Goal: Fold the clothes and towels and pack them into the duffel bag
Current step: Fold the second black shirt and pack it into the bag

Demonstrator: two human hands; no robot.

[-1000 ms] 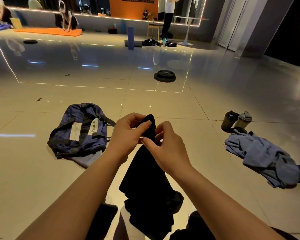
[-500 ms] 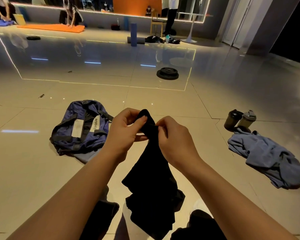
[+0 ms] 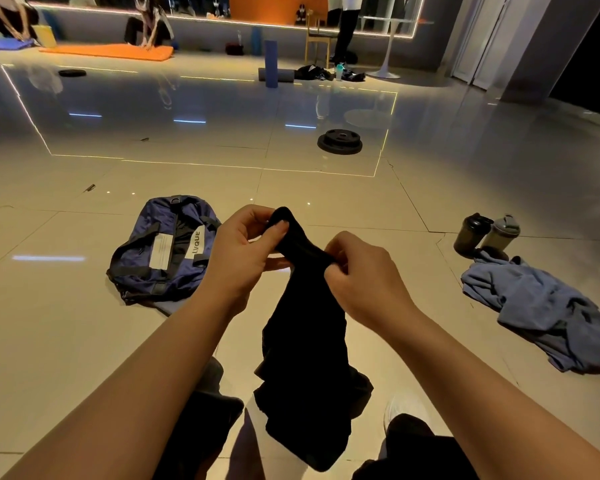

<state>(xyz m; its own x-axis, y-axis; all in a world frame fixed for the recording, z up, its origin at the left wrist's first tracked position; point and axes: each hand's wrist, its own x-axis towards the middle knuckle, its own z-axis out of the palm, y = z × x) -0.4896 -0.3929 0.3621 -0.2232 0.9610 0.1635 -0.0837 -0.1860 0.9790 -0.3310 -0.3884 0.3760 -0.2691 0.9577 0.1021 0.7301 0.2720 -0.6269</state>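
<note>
Left hand (image 3: pixel 246 251): centre of the frame, fingers curled, thumb and fingertips pinching the top edge of the black garment (image 3: pixel 305 348).
Right hand (image 3: pixel 357 275): just right of the left and slightly lower, fingers curled, pinching the same top edge; the two hands are close together with a short span of cloth between them.
Arm pose: both forearms reach forward from the lower corners and converge at mid-frame, lifting the garment clear of the floor.
Black garment: hangs from the pinch down toward the lower centre, its lower part bunched.
Handling, judged: light, soft and limp; it will sag wherever unsupported, so grips at two spread corners or a hem should open it flat.
Duffel bag (image 3: pixel 163 251): navy, lying on the floor (image 3: pixel 66 341) left of the hands, apart from them.
Blue clothes (image 3: pixel 541 310): crumpled heap at right, unfolded; equally soft by appearance.
Two bottles (image 3: pixel 485 233): upright, just beyond that heap.
</note>
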